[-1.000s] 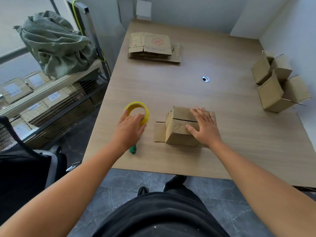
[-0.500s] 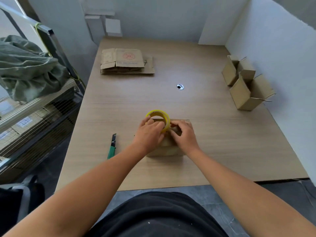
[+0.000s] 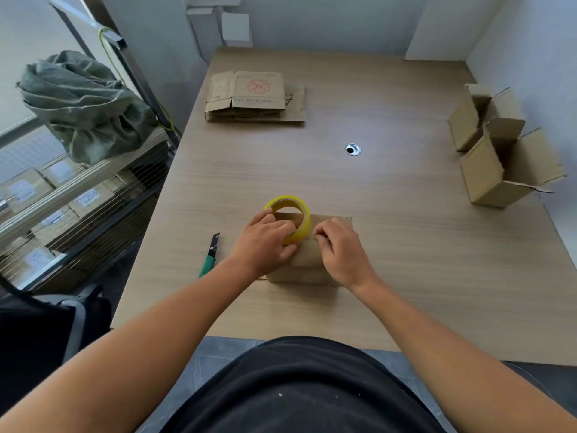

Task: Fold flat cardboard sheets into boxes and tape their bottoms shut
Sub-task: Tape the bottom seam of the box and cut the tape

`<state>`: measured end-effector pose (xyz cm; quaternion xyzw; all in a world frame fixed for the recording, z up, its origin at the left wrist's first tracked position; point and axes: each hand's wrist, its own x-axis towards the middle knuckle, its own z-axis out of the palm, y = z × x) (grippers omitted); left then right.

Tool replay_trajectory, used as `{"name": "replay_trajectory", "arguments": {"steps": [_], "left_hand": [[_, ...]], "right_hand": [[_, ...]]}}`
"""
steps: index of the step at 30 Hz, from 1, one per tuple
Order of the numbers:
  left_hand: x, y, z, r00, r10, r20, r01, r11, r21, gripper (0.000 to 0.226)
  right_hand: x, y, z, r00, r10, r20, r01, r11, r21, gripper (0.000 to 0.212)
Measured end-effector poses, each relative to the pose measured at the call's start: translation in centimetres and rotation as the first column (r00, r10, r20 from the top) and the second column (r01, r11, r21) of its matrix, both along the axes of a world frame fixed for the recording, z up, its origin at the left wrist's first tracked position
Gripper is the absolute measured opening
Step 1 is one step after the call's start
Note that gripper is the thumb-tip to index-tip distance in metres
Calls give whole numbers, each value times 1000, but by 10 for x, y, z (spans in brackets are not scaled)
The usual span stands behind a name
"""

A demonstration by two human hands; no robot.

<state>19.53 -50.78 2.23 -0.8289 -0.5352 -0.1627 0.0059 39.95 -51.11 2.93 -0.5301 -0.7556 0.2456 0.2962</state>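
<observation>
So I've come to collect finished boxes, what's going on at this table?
A person is taping a folded cardboard box on the table. The left hand holds a yellow tape roll on top of the box. The right hand, fingers curled beside the roll, seems to pinch the tape's free end. A green utility knife lies left of the box. A stack of flat sheets waits at the far side, and two open boxes sit at the right edge.

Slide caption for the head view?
Left hand grips a yellow tape roll atop the folded box; right hand curled beside it.
</observation>
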Motion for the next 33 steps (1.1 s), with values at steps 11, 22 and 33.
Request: {"name": "replay_trajectory", "arguments": {"steps": [11, 22, 33], "left_hand": [[36, -8, -3, 987, 118, -105, -111, 991, 72, 40], [60, -7, 0, 978, 148, -150, -132, 985, 108, 36], [65, -1, -4, 974, 142, -175, -120, 984, 128, 40]], "right_hand": [[61, 2, 10, 957, -201, -208, 54, 831, -553, 17], [82, 23, 0, 825, -396, -403, -19, 694, -720, 18], [92, 30, -20, 639, -594, -488, -267, 423, -866, 23]]}}
